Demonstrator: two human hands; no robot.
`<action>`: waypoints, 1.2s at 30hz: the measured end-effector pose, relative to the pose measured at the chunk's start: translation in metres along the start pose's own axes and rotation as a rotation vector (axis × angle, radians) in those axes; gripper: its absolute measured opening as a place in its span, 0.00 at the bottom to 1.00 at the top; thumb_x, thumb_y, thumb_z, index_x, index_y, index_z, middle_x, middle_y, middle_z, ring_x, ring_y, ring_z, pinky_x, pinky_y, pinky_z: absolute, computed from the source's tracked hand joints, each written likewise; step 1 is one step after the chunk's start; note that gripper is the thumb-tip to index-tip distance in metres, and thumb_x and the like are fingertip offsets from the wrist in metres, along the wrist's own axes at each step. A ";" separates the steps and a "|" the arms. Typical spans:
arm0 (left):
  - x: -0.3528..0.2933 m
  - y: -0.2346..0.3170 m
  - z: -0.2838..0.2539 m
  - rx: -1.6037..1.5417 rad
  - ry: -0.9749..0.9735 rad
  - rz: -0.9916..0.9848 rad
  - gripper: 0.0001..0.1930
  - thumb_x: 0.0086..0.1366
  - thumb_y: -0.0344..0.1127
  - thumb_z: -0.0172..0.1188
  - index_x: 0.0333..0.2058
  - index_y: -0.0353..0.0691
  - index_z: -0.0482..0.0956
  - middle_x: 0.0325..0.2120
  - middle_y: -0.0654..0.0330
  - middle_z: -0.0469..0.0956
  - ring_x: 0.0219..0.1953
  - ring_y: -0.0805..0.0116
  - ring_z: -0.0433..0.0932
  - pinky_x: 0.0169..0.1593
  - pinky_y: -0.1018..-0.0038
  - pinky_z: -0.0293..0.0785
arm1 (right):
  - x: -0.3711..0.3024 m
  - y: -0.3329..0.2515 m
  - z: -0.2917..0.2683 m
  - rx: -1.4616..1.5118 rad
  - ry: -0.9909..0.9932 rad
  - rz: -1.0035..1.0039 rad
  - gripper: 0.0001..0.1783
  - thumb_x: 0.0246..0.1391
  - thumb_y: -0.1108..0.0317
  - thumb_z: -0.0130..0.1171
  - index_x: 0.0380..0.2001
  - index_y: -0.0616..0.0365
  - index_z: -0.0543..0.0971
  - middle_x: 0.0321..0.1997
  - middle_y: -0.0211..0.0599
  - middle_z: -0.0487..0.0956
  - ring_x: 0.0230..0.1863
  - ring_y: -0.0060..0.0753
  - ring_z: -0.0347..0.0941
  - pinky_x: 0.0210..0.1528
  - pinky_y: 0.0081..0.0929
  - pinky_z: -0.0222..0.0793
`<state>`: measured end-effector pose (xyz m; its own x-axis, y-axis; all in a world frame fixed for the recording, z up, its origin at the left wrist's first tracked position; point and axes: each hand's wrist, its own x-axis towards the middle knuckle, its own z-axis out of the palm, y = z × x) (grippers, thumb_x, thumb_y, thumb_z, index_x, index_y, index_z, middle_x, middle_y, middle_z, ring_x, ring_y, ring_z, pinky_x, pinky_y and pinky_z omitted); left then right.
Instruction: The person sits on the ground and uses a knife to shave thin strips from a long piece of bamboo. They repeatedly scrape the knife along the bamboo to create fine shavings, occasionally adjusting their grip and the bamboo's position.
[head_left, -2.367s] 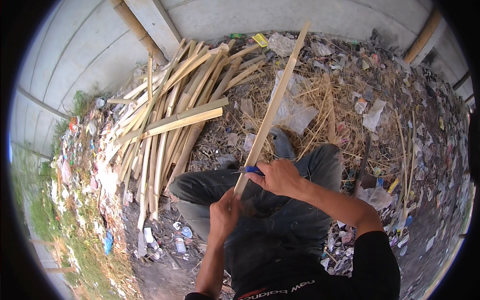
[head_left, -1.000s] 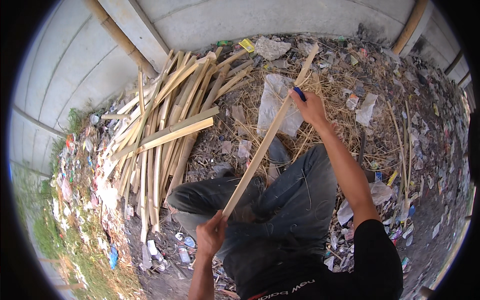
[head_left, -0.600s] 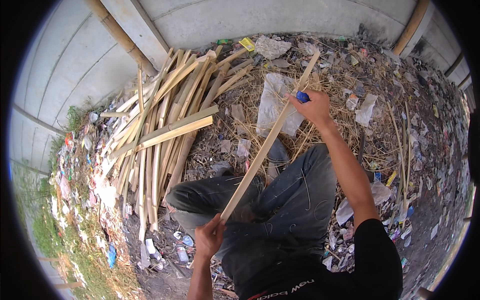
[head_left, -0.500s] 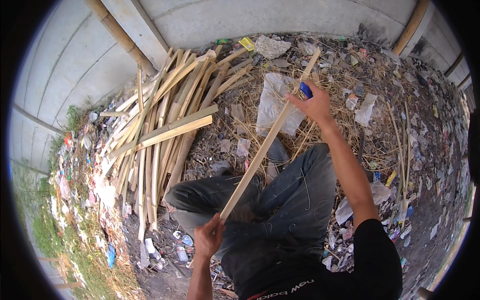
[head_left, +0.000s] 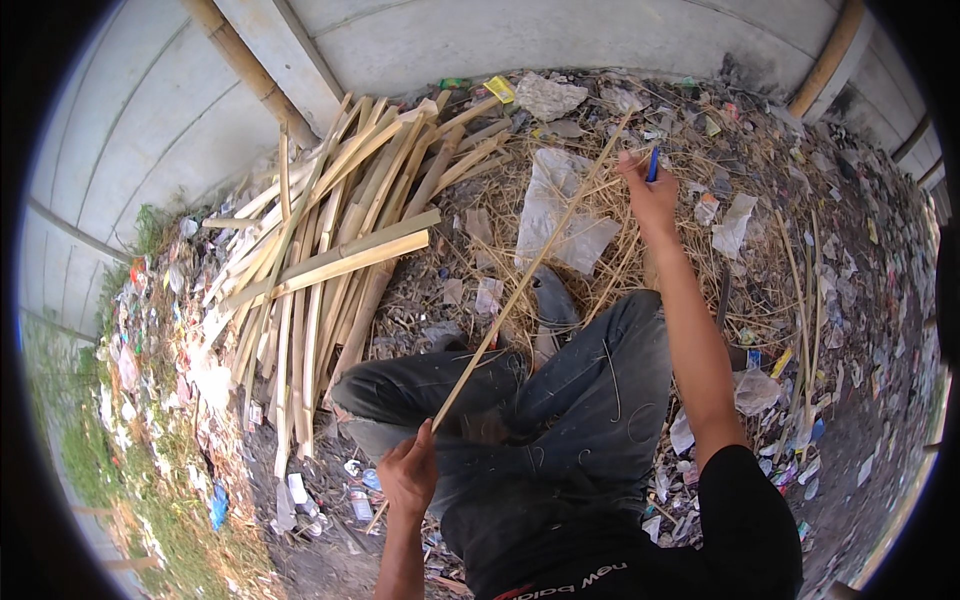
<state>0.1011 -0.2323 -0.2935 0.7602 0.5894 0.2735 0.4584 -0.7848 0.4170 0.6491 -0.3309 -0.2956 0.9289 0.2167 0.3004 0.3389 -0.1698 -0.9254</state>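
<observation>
The long pale strip (head_left: 519, 291) slants over the dark trousers (head_left: 600, 430) from near left to far right, seen almost edge-on; the left hand (head_left: 408, 475) pinches it toward its near end, thumb and fingers pressed together, with a short length running out behind; the right hand (head_left: 652, 200) is just right of the far part, its fingers curled round a blue tool (head_left: 653, 165), though whether the fingertips touch the strip I cannot tell, nor can I see a blade; for a clean result, I would keep the left grip firm and well out of the tool's path, check which face is turned up, then use light, even strokes; the pile of split pieces (head_left: 345, 240) lies at far left, well apart from the right hand, so it should not hinder that arm
</observation>
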 end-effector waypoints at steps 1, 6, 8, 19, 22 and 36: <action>0.000 0.000 0.002 0.025 0.013 0.022 0.19 0.63 0.26 0.68 0.53 0.45 0.87 0.27 0.56 0.84 0.21 0.54 0.79 0.27 0.61 0.71 | -0.006 0.006 0.005 -0.020 0.004 0.004 0.26 0.65 0.45 0.69 0.37 0.63 0.87 0.20 0.23 0.74 0.23 0.20 0.65 0.30 0.30 0.63; -0.004 0.001 0.011 0.079 0.084 0.073 0.22 0.60 0.24 0.68 0.54 0.47 0.87 0.31 0.62 0.85 0.24 0.58 0.80 0.31 0.62 0.73 | -0.069 -0.016 0.037 0.223 -0.355 0.364 0.29 0.63 0.43 0.70 0.42 0.65 0.86 0.20 0.22 0.75 0.18 0.15 0.61 0.25 0.24 0.59; -0.005 0.001 0.010 0.087 0.095 0.071 0.22 0.60 0.24 0.68 0.54 0.47 0.87 0.31 0.62 0.85 0.25 0.58 0.80 0.31 0.62 0.73 | -0.082 -0.030 0.042 0.393 -0.390 0.397 0.29 0.64 0.44 0.70 0.44 0.64 0.86 0.23 0.24 0.78 0.18 0.13 0.61 0.23 0.22 0.58; 0.002 0.011 0.010 -0.023 0.118 -0.005 0.19 0.63 0.22 0.68 0.52 0.43 0.88 0.30 0.55 0.85 0.27 0.54 0.82 0.34 0.61 0.76 | -0.140 -0.063 0.056 0.410 -0.700 0.252 0.26 0.54 0.56 0.81 0.48 0.63 0.84 0.38 0.34 0.86 0.44 0.28 0.82 0.50 0.32 0.76; 0.007 0.013 0.012 -0.069 0.124 -0.003 0.18 0.64 0.22 0.67 0.53 0.41 0.87 0.29 0.53 0.85 0.27 0.54 0.83 0.34 0.63 0.77 | -0.167 -0.070 0.061 0.323 -0.763 0.174 0.27 0.52 0.55 0.82 0.46 0.64 0.84 0.36 0.34 0.86 0.41 0.26 0.82 0.47 0.30 0.77; 0.010 0.025 0.013 -0.573 -0.127 -0.373 0.17 0.74 0.30 0.63 0.57 0.29 0.83 0.29 0.50 0.88 0.31 0.71 0.88 0.35 0.74 0.81 | -0.184 -0.096 0.064 0.168 -0.611 0.101 0.26 0.58 0.48 0.76 0.39 0.64 0.82 0.24 0.32 0.82 0.19 0.26 0.79 0.24 0.28 0.73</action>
<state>0.1263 -0.2483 -0.2915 0.6631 0.7457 -0.0654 0.4104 -0.2891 0.8648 0.4364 -0.2931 -0.2769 0.6855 0.7247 0.0702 0.1804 -0.0757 -0.9807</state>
